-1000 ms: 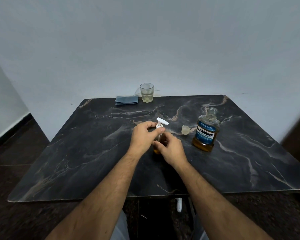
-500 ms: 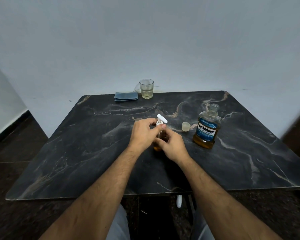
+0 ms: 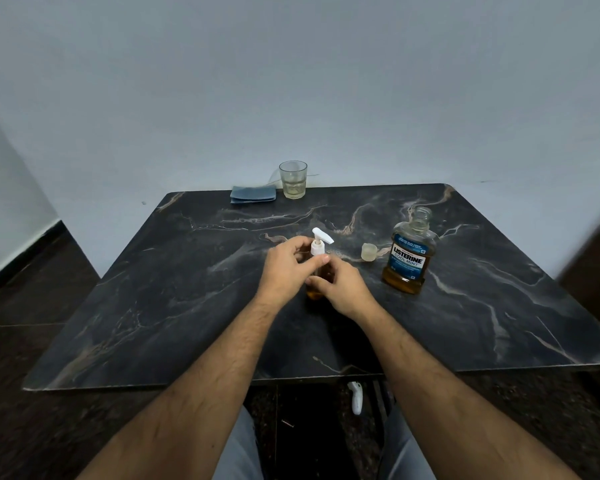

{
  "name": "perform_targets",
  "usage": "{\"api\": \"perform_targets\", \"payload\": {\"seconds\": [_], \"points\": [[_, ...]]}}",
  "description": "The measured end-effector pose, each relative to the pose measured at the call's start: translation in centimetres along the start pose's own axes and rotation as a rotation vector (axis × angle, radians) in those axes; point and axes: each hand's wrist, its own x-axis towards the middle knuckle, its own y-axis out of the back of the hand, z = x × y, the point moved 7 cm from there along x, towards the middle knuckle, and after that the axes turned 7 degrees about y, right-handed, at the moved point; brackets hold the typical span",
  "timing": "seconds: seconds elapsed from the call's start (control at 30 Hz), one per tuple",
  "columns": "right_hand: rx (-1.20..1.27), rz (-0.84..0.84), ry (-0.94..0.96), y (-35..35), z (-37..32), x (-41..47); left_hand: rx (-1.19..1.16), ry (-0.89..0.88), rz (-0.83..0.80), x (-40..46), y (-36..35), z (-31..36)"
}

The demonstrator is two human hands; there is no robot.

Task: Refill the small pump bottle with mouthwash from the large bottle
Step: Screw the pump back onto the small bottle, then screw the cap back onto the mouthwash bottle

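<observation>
The small pump bottle (image 3: 314,293) stands upright mid-table with amber liquid in it; most of its body is hidden by my hands. Its white pump head (image 3: 318,241) sits on top, nozzle pointing right. My left hand (image 3: 284,270) pinches the white collar of the pump between thumb and fingers. My right hand (image 3: 340,284) wraps the bottle's body from the right. The large Listerine bottle (image 3: 409,259) stands uncapped to the right, amber liquid in its lower part. Its clear cap (image 3: 368,252) lies on the table between the two bottles.
A drinking glass (image 3: 293,180) with a little pale liquid stands at the far edge of the dark marble table (image 3: 174,299), beside a folded blue cloth (image 3: 253,194). A white object (image 3: 355,396) lies on the floor under the near edge.
My left hand's fingers have shifted around the pump collar and the nozzle has turned slightly. The bottle stays in place; the view has tilted a little.
</observation>
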Motion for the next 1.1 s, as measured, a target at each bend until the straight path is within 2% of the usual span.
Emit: {"api": "perform_targets", "payload": {"seconds": [0.1,0.3,0.5,0.67,0.73,0.83,0.87,0.97,1.1], "points": [[-0.034,-0.032,-0.050,0.0,0.6,-0.4,-0.035,-0.008,-0.020,-0.5,-0.2,-0.4],[0.003,0.087,-0.138,2.5,2.7,-2.3,-0.001,-0.017,0.060,-0.4,0.9,-0.2],[-0.003,0.398,-0.079,7.7,3.7,-6.2,-0.010,0.051,0.084,0.2,1.6,-1.3],[0.017,0.560,-0.093,10.5,4.8,-8.5,-0.084,0.091,0.116,-0.6,0.9,-1.7],[0.011,0.641,-0.084,11.6,5.1,-9.3,-0.075,0.093,0.221,-1.4,1.1,-2.3],[0.011,0.753,-0.110,13.0,6.0,-10.0,-0.030,0.027,0.508,-4.4,1.8,-2.6],[0.014,0.780,-0.125,13.4,6.3,-10.1,-0.035,0.001,0.538,-5.3,1.2,-2.6],[0.012,0.755,-0.171,14.0,7.5,-9.4,-0.035,-0.075,0.379,-6.3,-2.5,-2.2],[0.086,0.569,-0.160,13.7,8.4,-7.0,0.072,-0.093,0.140,-4.8,-7.4,-0.8]]}}
